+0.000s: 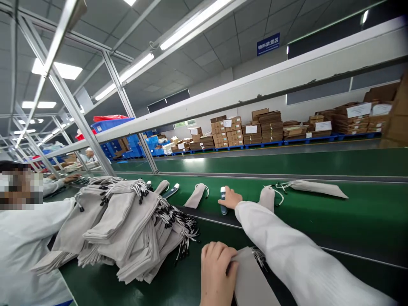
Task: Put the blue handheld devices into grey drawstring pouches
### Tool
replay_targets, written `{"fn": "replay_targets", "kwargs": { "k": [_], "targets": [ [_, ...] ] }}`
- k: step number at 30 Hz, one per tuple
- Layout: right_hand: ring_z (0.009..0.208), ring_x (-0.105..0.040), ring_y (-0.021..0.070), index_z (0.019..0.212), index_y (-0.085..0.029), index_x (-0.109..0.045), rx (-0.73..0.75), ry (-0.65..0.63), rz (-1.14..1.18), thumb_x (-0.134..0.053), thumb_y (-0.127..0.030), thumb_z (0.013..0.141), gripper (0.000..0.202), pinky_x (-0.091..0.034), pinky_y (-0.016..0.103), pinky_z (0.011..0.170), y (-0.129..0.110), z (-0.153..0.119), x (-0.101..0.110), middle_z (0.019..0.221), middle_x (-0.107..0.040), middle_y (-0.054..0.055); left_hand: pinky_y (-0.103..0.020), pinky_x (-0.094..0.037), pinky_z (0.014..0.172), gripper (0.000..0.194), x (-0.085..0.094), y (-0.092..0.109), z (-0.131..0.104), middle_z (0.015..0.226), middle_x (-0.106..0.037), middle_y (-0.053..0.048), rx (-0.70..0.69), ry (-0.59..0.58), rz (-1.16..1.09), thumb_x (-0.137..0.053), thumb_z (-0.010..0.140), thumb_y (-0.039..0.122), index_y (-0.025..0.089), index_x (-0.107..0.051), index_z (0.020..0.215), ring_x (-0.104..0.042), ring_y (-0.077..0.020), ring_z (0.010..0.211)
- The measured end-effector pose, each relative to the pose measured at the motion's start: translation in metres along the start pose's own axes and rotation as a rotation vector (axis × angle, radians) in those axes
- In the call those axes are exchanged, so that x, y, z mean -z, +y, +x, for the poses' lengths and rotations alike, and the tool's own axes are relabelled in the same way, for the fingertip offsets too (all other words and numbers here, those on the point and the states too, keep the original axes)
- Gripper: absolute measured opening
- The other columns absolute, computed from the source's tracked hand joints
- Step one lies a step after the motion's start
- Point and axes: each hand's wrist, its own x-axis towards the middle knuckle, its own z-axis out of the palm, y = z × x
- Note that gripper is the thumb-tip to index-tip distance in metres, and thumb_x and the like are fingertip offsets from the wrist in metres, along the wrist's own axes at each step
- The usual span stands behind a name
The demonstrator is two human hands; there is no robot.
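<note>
My right hand [232, 198] reaches forward over the green belt, its fingers closed on a slim dark blue item with a white end [223, 204]. What kind of item it is, I cannot make out. Close to me, my left hand [217, 270] has its fingers curled at the left edge of some flat grey drawstring pouches [253, 276]; it seems to grip their edge. Under my right sleeve the pouches' cords show. To the right of my right hand, a filled-looking grey pouch [267, 198] lies partly hidden behind my forearm. Another grey pouch [195, 196] rests to the left.
A big heap of grey drawstring pouches [127, 225] covers the table's left side. A long pouch [318, 188] and another dark item [171, 191] lie on the belt [318, 212]. A co-worker's white sleeve [38, 225] is at left. Metal posts [146, 153] rise beyond.
</note>
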Motion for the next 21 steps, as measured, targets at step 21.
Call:
{"fn": "replay_targets", "kwargs": {
  "k": [21],
  "targets": [
    [0.053, -0.054, 0.0137, 0.139, -0.028, -0.020, 0.142, 0.036, 0.914, -0.063, -0.053, 0.086, 0.072, -0.045, 0.024, 0.039, 0.040, -0.120, 0.069, 0.083, -0.052, -0.004, -0.047, -0.037, 0.095, 0.020, -0.002, -0.008, 0.006, 0.088, -0.060, -0.002, 0.271, -0.093, -0.081, -0.052, 0.079, 0.006, 0.024, -0.059, 0.083, -0.057, -0.0236, 0.089]
  ]
}}
